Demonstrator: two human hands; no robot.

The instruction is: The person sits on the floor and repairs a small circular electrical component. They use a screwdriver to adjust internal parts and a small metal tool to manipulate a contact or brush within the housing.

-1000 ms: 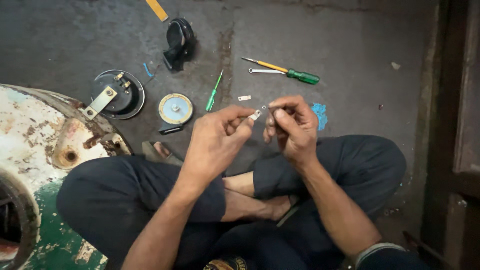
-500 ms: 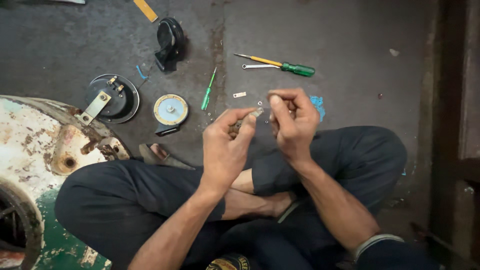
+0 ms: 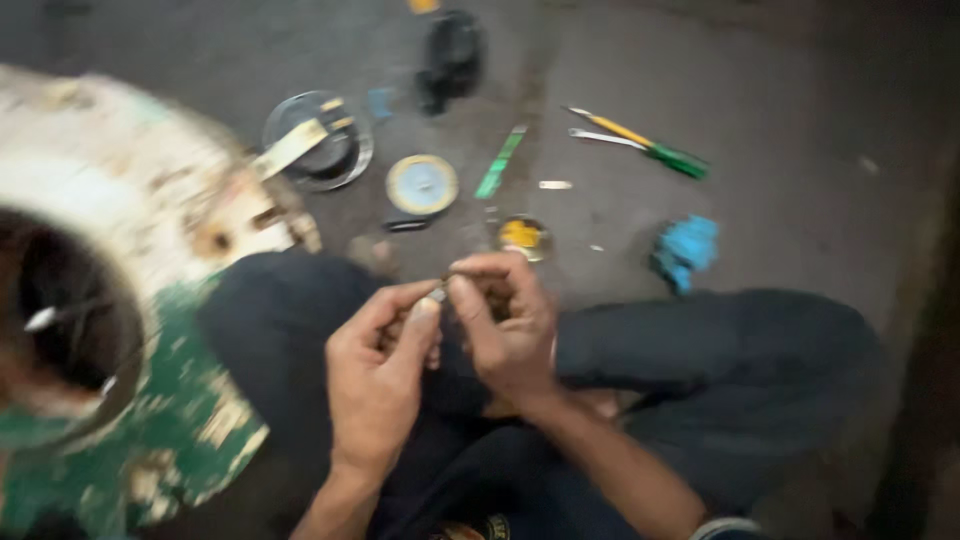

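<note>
My left hand (image 3: 380, 375) and my right hand (image 3: 505, 320) meet above my crossed legs, fingertips pinched together on a small metal part (image 3: 438, 292). The part is tiny and blurred, so its shape is unclear. Both hands touch it at once. I sit on a dark concrete floor in dark trousers.
A worn white and green round housing (image 3: 120, 330) with a hole stands at left. On the floor lie a round black cover with a metal strip (image 3: 315, 150), a blue-faced disc (image 3: 422, 184), a small yellow cap (image 3: 522, 235), green-handled screwdrivers (image 3: 655, 150), a blue piece (image 3: 685, 250) and a black part (image 3: 450, 55).
The view has swung left and down, bringing the round housing further into frame. My hands have drawn closer to my body, still pinching the small part. A yellow cap now shows on the floor.
</note>
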